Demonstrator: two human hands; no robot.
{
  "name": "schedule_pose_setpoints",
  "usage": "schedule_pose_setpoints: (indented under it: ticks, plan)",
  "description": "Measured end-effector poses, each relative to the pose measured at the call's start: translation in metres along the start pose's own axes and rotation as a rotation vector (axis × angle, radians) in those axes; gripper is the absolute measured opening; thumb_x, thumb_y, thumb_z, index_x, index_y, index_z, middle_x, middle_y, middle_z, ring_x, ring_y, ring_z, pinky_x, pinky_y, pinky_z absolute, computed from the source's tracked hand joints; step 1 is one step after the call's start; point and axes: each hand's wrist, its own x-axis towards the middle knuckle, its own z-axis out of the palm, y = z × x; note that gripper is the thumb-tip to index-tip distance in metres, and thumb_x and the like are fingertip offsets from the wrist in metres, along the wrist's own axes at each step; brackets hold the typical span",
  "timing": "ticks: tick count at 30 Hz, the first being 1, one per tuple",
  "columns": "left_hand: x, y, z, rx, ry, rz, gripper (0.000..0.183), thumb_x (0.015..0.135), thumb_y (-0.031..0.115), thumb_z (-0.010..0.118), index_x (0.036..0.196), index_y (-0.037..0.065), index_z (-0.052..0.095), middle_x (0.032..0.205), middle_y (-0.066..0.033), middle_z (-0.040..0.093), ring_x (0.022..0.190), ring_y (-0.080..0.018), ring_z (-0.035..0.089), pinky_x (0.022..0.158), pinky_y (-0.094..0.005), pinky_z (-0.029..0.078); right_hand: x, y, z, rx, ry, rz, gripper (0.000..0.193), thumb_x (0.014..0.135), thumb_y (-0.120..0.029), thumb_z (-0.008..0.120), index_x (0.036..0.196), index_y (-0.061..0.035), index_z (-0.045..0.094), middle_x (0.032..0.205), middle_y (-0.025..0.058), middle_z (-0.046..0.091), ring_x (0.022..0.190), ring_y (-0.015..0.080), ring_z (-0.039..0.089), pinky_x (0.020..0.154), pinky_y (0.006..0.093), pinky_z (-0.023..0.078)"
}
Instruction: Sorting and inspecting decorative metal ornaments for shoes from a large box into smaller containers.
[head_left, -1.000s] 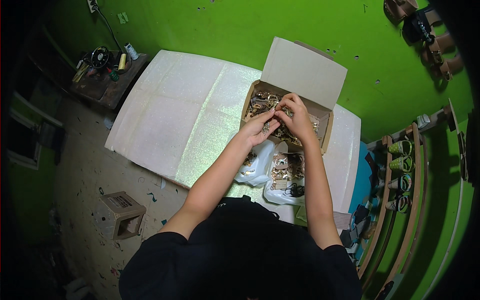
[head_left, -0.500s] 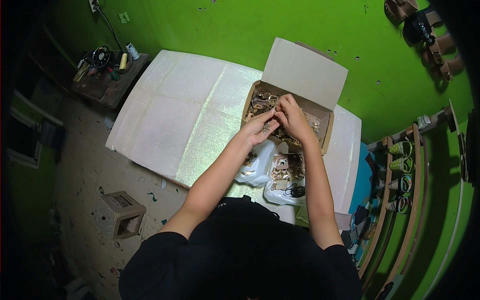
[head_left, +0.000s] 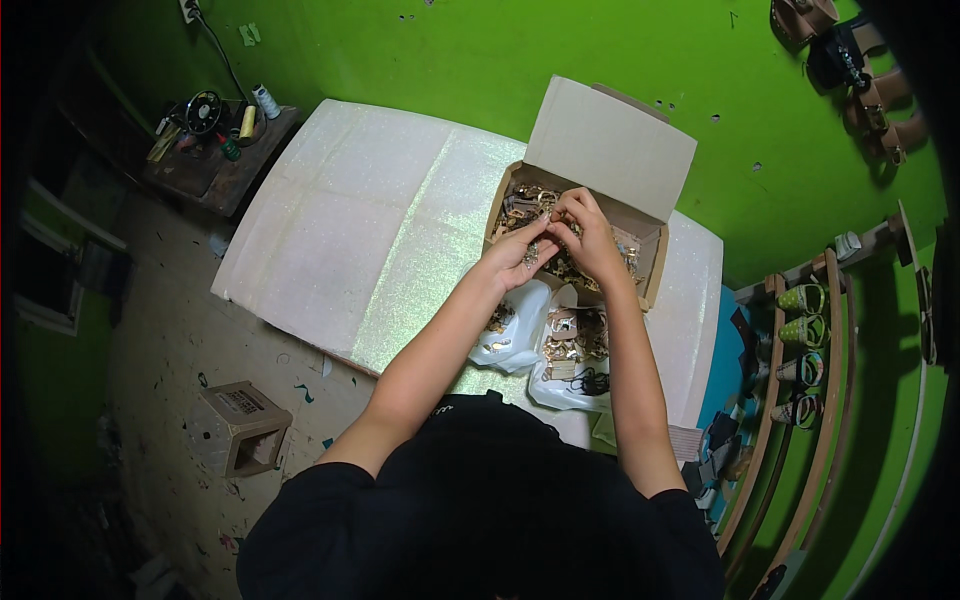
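Observation:
An open cardboard box (head_left: pixel 656 268) on the table holds a jumble of small gold, dark and silver metal fittings, some like buckles. Over it, my left hand (head_left: pixel 512 258) is cupped around a few small shiny metal pieces, its thumb and fingertips toward the right hand. My right hand (head_left: pixel 590 242) is closed in a pinch, meeting the left fingertips; whatever lies between its fingers is too small to make out. Nearer to me, a white plastic bag (head_left: pixel 508 345) and a second open plastic bag (head_left: pixel 568 394) hold more metal fittings, below the box and between my forearms.
Beneath everything is a table with a shimmering white cover (head_left: pixel 310 220). The box's lid (head_left: pixel 612 145) leans up toward the green wall. A sewing machine (head_left: pixel 203 112) stands at far left, a carton (head_left: pixel 240 430) on the littered floor, and a wooden shoe rack (head_left: pixel 830 345) at right.
Almost nothing differs. Both hands stay over the box, with only a slight shift of the fingers where they meet.

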Motion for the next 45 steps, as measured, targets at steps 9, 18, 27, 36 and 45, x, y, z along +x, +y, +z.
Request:
schedule_pose_setpoints:
  ticks: [9,18,27,36,45]
  plan:
    - [0.008,-0.003,-0.007,0.029,-0.006,-0.008,0.014,0.083,0.017,0.056,0.093,0.007,0.056,0.088,-0.0039,0.055,0.081,-0.0115,0.055,0.073,-0.0241,0.051,0.000,0.005,0.004,-0.112,0.001,-0.054,0.016,0.073,-0.008,0.058,0.084,-0.0011,0.049,0.091,0.0118,0.049,0.081,0.0311,0.052,0.071,0.0361,0.043]
    - [0.005,-0.003,-0.004,0.024,0.015,0.005,0.017,0.084,0.019,0.054,0.096,0.007,0.055,0.090,-0.0052,0.055,0.083,-0.0134,0.057,0.072,-0.0239,0.054,-0.002,0.004,0.006,-0.294,0.042,-0.153,0.015,0.072,-0.011,0.059,0.084,-0.0038,0.053,0.088,0.0094,0.050,0.083,0.0287,0.052,0.070,0.0368,0.040]
    - [0.006,-0.003,-0.005,0.025,0.035,0.016,0.013,0.084,0.018,0.054,0.093,0.008,0.056,0.087,-0.0037,0.056,0.079,-0.0116,0.055,0.070,-0.0239,0.052,-0.006,0.002,0.009,-0.349,0.159,-0.206,0.016,0.069,-0.009,0.063,0.080,-0.0028,0.054,0.085,0.0093,0.052,0.079,0.0278,0.052,0.069,0.0353,0.040]
    - [0.002,-0.003,0.000,0.013,-0.003,0.044,0.013,0.085,0.019,0.053,0.092,0.008,0.055,0.087,-0.0038,0.055,0.080,-0.0110,0.056,0.069,-0.0217,0.053,-0.006,0.002,0.011,-0.342,0.168,-0.214,0.016,0.069,-0.009,0.063,0.079,-0.0023,0.053,0.084,0.0090,0.051,0.080,0.0275,0.051,0.069,0.0354,0.040]
    - [0.006,-0.004,-0.003,-0.006,0.019,0.026,0.013,0.085,0.018,0.053,0.094,0.008,0.055,0.090,-0.0027,0.056,0.082,-0.0108,0.054,0.074,-0.0247,0.050,-0.007,0.006,0.015,-0.328,0.218,-0.204,0.016,0.067,-0.010,0.064,0.079,-0.0047,0.055,0.082,0.0071,0.052,0.080,0.0265,0.052,0.069,0.0357,0.039]
